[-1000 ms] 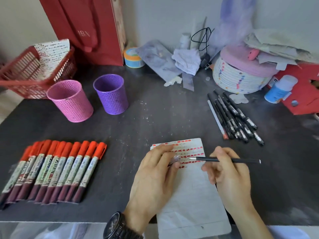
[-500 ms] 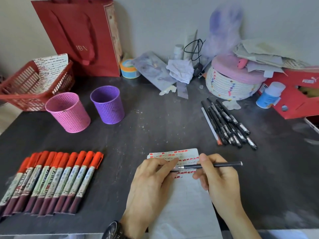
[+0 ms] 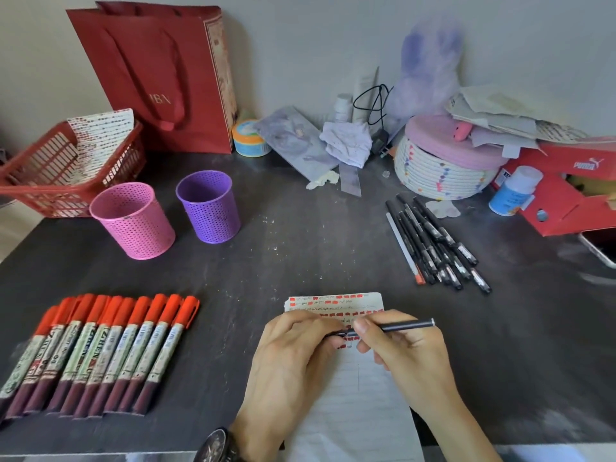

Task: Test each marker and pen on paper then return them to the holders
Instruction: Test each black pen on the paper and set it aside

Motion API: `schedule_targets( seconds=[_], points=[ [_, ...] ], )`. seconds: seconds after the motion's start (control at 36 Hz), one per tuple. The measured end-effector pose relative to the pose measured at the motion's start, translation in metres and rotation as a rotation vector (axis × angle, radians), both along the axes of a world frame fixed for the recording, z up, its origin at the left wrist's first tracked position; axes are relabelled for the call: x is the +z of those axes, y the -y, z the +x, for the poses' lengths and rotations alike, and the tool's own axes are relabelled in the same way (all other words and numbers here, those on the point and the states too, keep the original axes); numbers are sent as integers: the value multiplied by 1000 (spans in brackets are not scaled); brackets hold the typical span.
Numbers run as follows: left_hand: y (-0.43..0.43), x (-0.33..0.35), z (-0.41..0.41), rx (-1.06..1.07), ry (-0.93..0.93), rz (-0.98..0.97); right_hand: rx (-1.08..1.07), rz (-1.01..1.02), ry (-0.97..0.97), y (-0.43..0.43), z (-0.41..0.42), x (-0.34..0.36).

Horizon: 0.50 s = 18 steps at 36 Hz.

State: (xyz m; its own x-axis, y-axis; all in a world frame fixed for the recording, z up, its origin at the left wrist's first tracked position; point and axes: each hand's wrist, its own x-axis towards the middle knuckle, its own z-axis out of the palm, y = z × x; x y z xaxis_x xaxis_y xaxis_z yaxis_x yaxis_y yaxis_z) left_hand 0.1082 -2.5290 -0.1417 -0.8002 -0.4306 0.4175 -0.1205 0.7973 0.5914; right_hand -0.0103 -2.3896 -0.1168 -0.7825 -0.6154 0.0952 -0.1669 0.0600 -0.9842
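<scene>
A lined sheet of paper [image 3: 353,415] lies at the table's front edge, with red and dark test marks along its top. Over those marks my right hand [image 3: 413,361] pinches a thin black pen [image 3: 408,325] that lies nearly level, tip pointing left. My left hand [image 3: 293,358] rests on the paper and pinches the pen cap [image 3: 337,334] against the pen's tip. A row of several red-capped markers [image 3: 100,351] lies at the front left. Several black pens [image 3: 433,245] lie in a bunch at the right. The pink holder [image 3: 133,220] and purple holder [image 3: 208,206] stand upright with nothing inside.
A red basket [image 3: 63,171] with paper in it sits at the far left, and a red paper bag [image 3: 160,78] leans on the wall. A round rope box [image 3: 443,165], a blue-labelled bottle [image 3: 513,193] and a red shoebox [image 3: 566,191] crowd the back right.
My hands have come together: the pen tip has moved left into the cap that my left fingers hold. The view has tilted up a little.
</scene>
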Motion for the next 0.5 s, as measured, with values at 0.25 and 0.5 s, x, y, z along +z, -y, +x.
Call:
schedule_targets(
  seconds=[0.25, 0.5],
  points=[
    [-7, 0, -4, 119, 160, 17, -100, -82, -38, -3, 7, -2],
    [-2, 7, 1, 232, 236, 124, -249, 483, -665, -46, -18, -22]
  ],
)
